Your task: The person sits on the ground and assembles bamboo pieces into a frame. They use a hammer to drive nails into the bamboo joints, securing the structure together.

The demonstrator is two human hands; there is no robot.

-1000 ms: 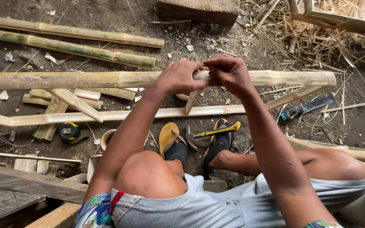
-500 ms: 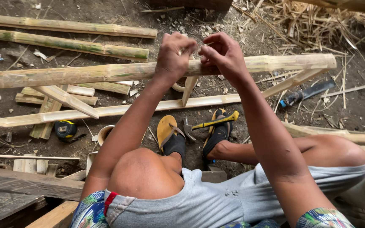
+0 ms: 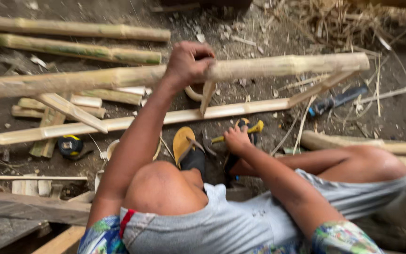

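Observation:
My left hand (image 3: 187,62) is closed around a long bamboo pole (image 3: 283,66) that runs across the view, where a short split slat (image 3: 207,97) hangs from it. A second split bamboo strip (image 3: 132,122) lies parallel below, joined to the pole by slanted slats. My right hand (image 3: 236,139) is down by my feet, its fingers on the yellow handle of a hammer (image 3: 245,131) that lies on the ground beside my yellow sandal (image 3: 183,144).
Two more bamboo poles (image 3: 76,29) lie at the top left. A yellow and black tape measure (image 3: 70,146) sits left of my knee. Cut bamboo pieces (image 3: 48,113), a dark tool (image 3: 337,100) at right, dry straw (image 3: 348,21) and wooden planks (image 3: 10,211) surround me.
My right hand has left the bamboo pole and dropped down to the hammer by my feet. My left hand stays on the pole.

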